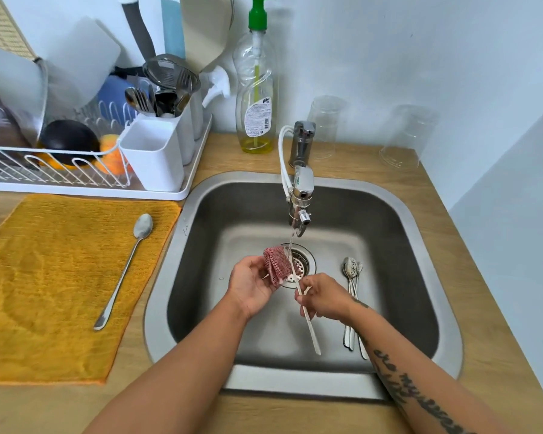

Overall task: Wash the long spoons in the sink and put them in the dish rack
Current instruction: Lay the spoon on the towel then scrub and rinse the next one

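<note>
Both my hands are over the steel sink (201, 220), just in front of the drain (300, 266). My left hand (248, 285) is closed on a pink mesh scrubber (275, 263), fingers curled around its lower edge, palm turned up. My right hand (325, 297) pinches the handle of a long spoon (309, 324) between thumb and fingertips. The handle runs from the scrubber down towards the near wall of the sink; the bowl end is hidden in or behind the scrubber, under the water stream. Water is running from the tap (301, 195), falling onto the scrubber and spoon.

Other spoons: a bunch of long spoons (353, 296) lies on the sink floor right of the drain, bowls pointing away from me, handles partly behind my right forearm. Exact count unclear. One more long spoon (124, 270) lies on the yellow cloth (51, 277) on the counter left of the sink, bowl away from me.

The dish rack (85, 173) sits behind the cloth, at the back left. Its white cutlery holder (157, 151) has an empty front cup; the cups behind hold forks and other cutlery. A soap bottle (257, 89) with a green pump stands behind the tap against the wall. Two clear cups (403, 136) stand upside down on the counter at the back right.
</note>
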